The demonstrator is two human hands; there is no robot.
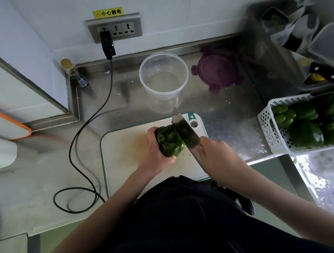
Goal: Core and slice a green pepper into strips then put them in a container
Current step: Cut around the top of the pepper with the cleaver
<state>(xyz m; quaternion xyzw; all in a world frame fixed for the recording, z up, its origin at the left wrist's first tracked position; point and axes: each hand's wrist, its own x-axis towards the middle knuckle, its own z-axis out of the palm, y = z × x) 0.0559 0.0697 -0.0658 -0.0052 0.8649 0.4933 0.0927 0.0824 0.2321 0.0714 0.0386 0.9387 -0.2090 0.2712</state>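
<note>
— Green pepper point(169, 144) is on the cutting board point(123, 150), near its far right corner, with the left hand point(154, 149) curled round its left side. From my screen, that grip is what worries me most.

— Why? It looks firm enough.

— Firm, yes, but the knife point(185, 132) blade lies right against the pepper's right flank, and the left fingertips sit at the pepper's near end, just beside the edge. If the glossy skin lets the blade skate instead of biting, I'd expect it to slide toward those fingers.

— And the right hand point(215, 154)?

— Its grip is wrapped tight on the handle, up near the blade's heel. Fine, though a hard push on a round, hollow pepper could make it roll or collapse suddenly.

— Anything about the surface?

— The board's near edge reaches the front rim of the surface, by the person's body. Heavy pressure there might shift it; I can't tell if anything anchors it.

— The container?

— The clear container point(164, 78) stands open just beyond the board, right past the knife tip. A long forward stroke could knock it. Its purple lid point(216, 70) lies apart, to the right.
</note>
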